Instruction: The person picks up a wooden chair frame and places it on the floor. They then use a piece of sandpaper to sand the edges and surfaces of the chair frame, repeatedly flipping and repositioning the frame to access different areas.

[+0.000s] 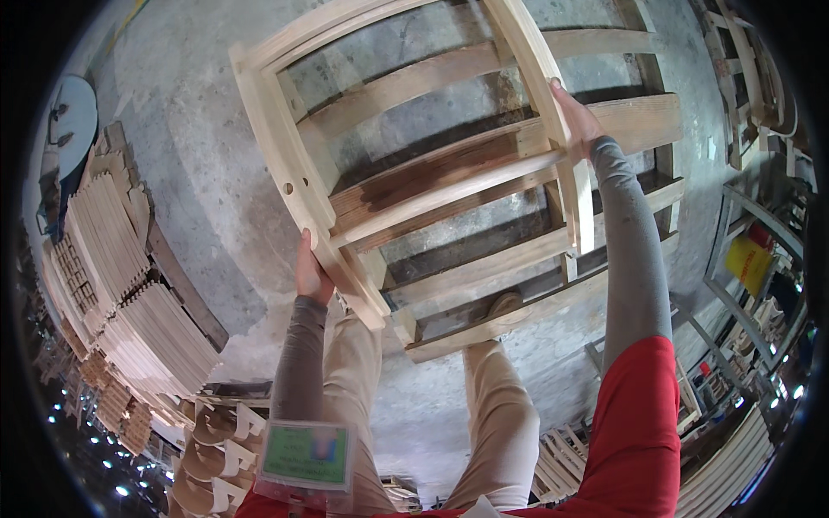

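Wooden frame (pixel 449 196), pale and bare, spans the middle of my feed, over a slatted pallet (pixel 637 119) on the grey concrete floor (pixel 199 164); whether the two touch, I can't tell. At far left I see stacked wooden strips (pixel 164 341), well apart from it. Next, my left hand (pixel 313 274) grips the left rail (pixel 269 121) near its lower end, below two round holes (pixel 288 188). Between the rails runs a rounded crossbar (pixel 406 212); I'd judge the whole piece stiff, fairly light for its span, not very slippery, but apt to tip if held by one side. Further right, my right hand (pixel 577 121) is closed on the right rail (pixel 537 73), just above the crossbar's end. Both rails, close to the crossbar, seem the best-balanced holds.
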A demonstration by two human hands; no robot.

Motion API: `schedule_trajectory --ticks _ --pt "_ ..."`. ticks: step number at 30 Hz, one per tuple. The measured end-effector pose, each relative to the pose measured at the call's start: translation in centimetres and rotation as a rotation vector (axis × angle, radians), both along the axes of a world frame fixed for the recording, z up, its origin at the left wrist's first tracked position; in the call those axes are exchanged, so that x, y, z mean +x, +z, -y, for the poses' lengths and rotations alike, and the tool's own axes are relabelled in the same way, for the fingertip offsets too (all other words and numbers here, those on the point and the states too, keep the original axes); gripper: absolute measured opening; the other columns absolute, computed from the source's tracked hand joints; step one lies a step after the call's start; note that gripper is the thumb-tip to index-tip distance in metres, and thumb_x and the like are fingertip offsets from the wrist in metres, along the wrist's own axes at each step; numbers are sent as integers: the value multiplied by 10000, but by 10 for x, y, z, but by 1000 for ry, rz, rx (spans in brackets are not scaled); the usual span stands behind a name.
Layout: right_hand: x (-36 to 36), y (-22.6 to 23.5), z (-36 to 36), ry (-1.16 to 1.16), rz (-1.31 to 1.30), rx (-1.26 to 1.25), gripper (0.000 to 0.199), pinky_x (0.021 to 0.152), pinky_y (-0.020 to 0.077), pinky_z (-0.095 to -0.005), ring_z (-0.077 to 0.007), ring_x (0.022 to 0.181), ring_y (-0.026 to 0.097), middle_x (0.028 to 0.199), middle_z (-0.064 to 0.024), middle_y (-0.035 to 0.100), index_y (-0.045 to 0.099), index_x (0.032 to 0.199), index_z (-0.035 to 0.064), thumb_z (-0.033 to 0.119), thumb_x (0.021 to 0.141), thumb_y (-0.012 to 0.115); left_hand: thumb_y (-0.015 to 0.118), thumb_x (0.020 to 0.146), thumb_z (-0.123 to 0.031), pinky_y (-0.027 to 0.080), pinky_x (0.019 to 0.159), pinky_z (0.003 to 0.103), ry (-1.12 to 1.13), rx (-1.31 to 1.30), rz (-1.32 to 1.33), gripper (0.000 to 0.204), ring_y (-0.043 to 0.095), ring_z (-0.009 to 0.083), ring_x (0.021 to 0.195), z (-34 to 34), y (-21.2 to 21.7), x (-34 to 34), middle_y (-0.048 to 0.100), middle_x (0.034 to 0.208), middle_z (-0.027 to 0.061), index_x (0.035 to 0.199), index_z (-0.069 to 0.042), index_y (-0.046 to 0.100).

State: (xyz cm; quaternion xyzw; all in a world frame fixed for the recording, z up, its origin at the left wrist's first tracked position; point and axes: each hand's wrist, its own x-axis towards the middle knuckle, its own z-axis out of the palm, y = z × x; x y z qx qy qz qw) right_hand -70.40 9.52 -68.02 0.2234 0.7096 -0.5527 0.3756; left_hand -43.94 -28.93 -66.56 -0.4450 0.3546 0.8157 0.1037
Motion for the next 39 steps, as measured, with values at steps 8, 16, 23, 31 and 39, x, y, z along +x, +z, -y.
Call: schedule_trajectory --ticks 8,16,23,31,39 --pt "14 -26 -1 61 -92 129 988 890 363 -311 -274 1117 405 1221 -214 400 362 1216 -82 708 638 495 259 844 -557 291 940 337 -149 -27 67 668 406 216 1102 6 -35 4 428 1210 92 1245 -28 333" --pt "44 -28 -52 -62 -178 234 905 917 337 -316 -287 1155 382 1226 -217 412 385 1206 -71 665 686 469 302 793 -620 163 994 351 -216 -135 202 793 284 211 1213 -10 -7 -10 262 1351 92 1338 -61 159" --pt "147 31 -93 473 -35 733 838 921 337 -334 -318 1115 433 1150 -269 460 393 1171 -106 600 729 483 315 807 -591 36 1017 420 -537 -248 349 749 118 249 1290 -4 82 86 100 1412 76 1361 -150 74" --pt "366 113 -126 998 62 537 676 840 405 -398 -338 1026 486 1072 -260 504 445 1161 -13 544 779 440 614 695 -433 223 1003 373 -1202 -651 177 858 159 360 1247 -56 207 304 180 1315 273 1305 -4 189" --pt "474 244 -11 884 402 326 731 907 362 -326 -317 1084 445 1176 -265 422 215 1311 42 336 763 599 619 597 -565 279 899 538 -1496 -535 536 988 40 496 1223 -57 304 331 -99 1344 281 1350 -175 111"
